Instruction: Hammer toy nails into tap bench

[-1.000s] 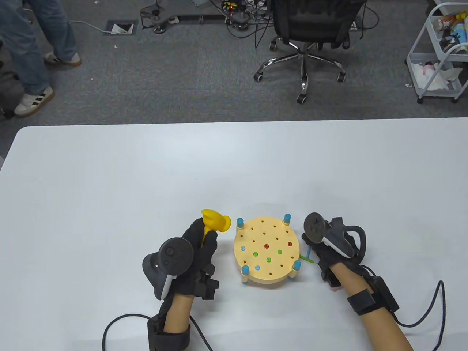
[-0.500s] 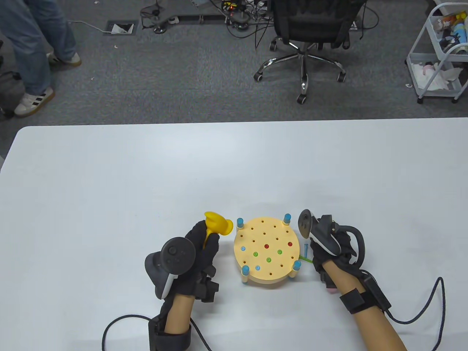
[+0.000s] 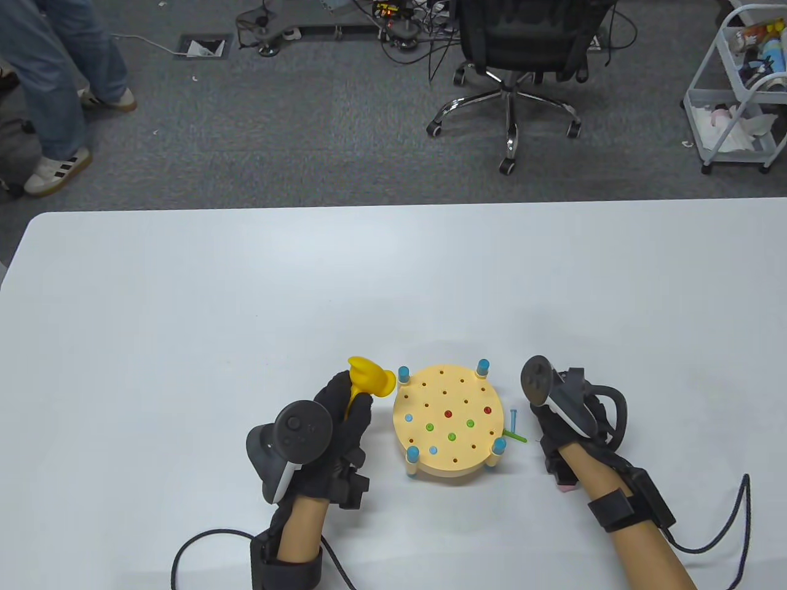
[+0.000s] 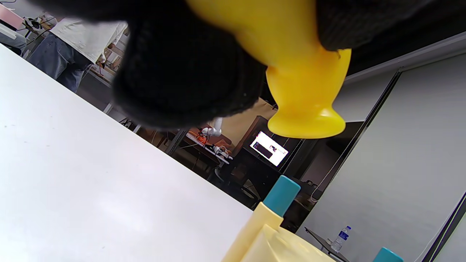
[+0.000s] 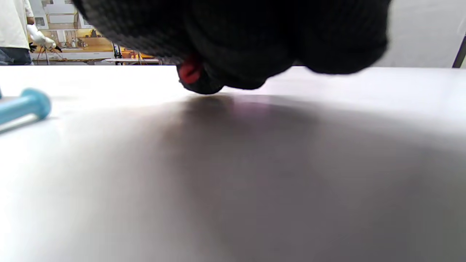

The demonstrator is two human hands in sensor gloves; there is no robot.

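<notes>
The round tan tap bench (image 3: pixel 452 474) stands on the white table, with red (image 3: pixel 448 414), green (image 3: pixel 470 423) and blue (image 3: pixel 433 450) nails sunk in its top. My left hand (image 3: pixel 344 409) grips a yellow toy hammer (image 3: pixel 367 376) just left of the bench, its head raised; the head also shows in the left wrist view (image 4: pixel 302 91). My right hand (image 3: pixel 544 430) hangs low over the table right of the bench. In the right wrist view its curled fingers (image 5: pixel 233 43) pinch a small red piece (image 5: pixel 189 72), seemingly a red nail.
A loose blue nail (image 3: pixel 513 421) and a green nail (image 3: pixel 515 437) lie on the table between the bench and my right hand; the blue one also shows in the right wrist view (image 5: pixel 22 105). Blue corner pegs (image 3: pixel 403 372) stick up from the bench.
My right hand has drawn back to the right, away from the bench, uncovering the blue nail. My left hand with the hammer has drifted slightly right.
</notes>
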